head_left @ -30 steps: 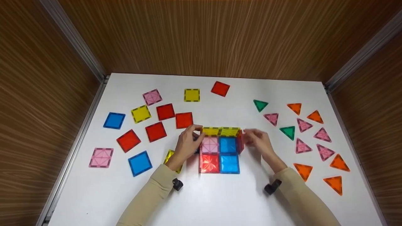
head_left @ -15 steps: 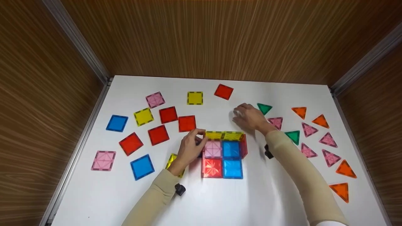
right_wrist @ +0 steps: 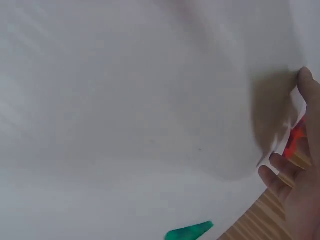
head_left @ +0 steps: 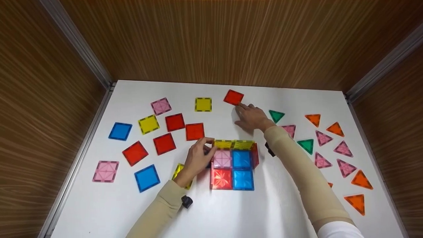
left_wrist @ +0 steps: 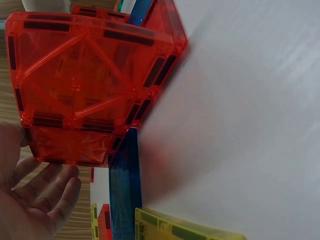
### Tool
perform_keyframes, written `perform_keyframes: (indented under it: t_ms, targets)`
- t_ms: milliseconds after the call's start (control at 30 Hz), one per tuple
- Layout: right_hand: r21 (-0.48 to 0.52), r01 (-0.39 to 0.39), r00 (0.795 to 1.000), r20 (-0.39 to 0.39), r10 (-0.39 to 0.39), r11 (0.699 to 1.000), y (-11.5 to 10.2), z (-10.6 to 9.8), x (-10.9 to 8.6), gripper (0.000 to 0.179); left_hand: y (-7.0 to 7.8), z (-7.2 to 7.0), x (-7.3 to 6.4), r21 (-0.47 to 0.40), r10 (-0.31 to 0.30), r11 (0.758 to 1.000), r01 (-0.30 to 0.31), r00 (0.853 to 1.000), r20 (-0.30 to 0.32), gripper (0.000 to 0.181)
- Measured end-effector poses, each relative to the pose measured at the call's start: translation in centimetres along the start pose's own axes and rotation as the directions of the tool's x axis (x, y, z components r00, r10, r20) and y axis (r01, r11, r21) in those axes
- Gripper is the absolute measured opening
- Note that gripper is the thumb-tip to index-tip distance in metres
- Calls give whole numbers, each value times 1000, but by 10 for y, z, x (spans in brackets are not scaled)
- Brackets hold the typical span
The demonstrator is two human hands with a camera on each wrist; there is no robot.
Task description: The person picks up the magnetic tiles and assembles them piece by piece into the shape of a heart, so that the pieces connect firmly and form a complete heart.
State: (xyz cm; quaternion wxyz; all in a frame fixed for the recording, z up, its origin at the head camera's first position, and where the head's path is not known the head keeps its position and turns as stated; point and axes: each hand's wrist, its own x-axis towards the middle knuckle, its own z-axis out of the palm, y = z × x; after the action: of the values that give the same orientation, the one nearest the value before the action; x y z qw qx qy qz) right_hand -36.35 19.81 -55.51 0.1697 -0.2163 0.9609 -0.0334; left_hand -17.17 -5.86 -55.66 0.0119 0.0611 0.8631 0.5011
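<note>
A partly walled box of magnetic tiles stands mid-table. Its floor is a pink tile [head_left: 222,159], a red tile [head_left: 222,179] and two blue tiles [head_left: 243,179]. Yellow tiles [head_left: 244,144] stand along the back, a red tile [head_left: 255,155] at the right. Red wall tiles [left_wrist: 75,75] face the left wrist camera. My left hand [head_left: 197,155] holds the box's back left corner between thumb and fingers. Farther back, my right hand [head_left: 251,117] stretches toward a loose red tile [head_left: 233,97], index fingertip at its near corner. Whether it touches is unclear.
Loose square tiles lie to the left, among them a blue tile [head_left: 147,178] and a pink tile [head_left: 105,171]. A yellow tile [head_left: 178,171] is partly under the left wrist. Orange triangles [head_left: 355,203], pink triangles and green triangles [head_left: 306,146] lie at the right.
My right hand has left the box's right side and moved back and leftward to the far red tile. The left hand stays at the back left corner.
</note>
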Motion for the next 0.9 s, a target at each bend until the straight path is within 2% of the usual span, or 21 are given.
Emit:
perform_keyframes:
  t_ms: [100,267,500,633,733,900]
  targets:
    - [17,-23,1000,21,23,1000,0,-1,0,80,1,0,0,0,-1,1000,1,1000,15,31]
    - [41,-41,999,-2,41,998,6,5,-12,76,0,0,0,2,6,1000,-7,1000,20,31]
    - [25,44,991,-129,-41,999,28,24,-55,53,-4,1,3,8,34,999,-34,999,-1,30]
    - [48,36,987,-161,-28,998,34,30,-73,47,-4,1,2,8,43,999,-43,999,-12,29]
    - [98,-13,990,-142,27,995,36,29,-75,54,-4,1,2,3,40,999,-40,999,-12,29]
    - [191,-84,987,-119,108,978,38,24,-59,70,-5,1,1,8,19,1000,-19,1000,-1,30]
